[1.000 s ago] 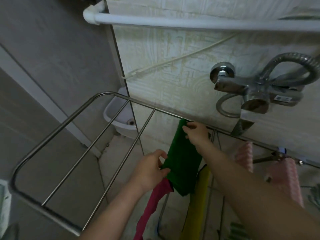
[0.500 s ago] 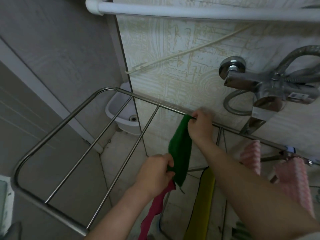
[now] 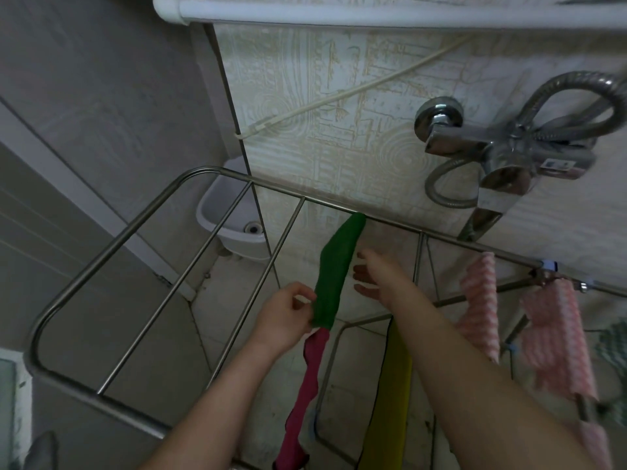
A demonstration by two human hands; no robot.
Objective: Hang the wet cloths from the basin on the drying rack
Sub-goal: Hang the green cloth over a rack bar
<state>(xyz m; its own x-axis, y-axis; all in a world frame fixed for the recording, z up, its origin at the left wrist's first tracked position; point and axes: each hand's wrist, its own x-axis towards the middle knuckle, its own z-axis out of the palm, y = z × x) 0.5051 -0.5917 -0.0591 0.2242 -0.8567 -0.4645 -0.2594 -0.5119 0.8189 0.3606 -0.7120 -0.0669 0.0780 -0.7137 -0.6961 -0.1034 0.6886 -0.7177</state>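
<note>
A green cloth [image 3: 336, 269] hangs over the far rail of the steel drying rack [image 3: 101, 266]. My left hand [image 3: 285, 317] pinches the cloth's lower edge. My right hand [image 3: 376, 276] is just right of the cloth, fingers spread, holding nothing. Below the green cloth hang a magenta cloth [image 3: 305, 398] and a yellow cloth [image 3: 390, 401] on lower rails. Two pink checked cloths [image 3: 481, 300] [image 3: 556, 340] hang at the right. The basin of wet cloths is not in view.
A chrome shower tap with hose [image 3: 502, 150] juts from the tiled wall at upper right. A white pipe [image 3: 373, 18] runs across the top. A small white wall sink [image 3: 230, 222] sits behind the rack's bars.
My right hand has let go of the green cloth's top at the rail and dropped lower, fingers now spread. The cloth stays draped over the rail. My left hand still holds its lower edge.
</note>
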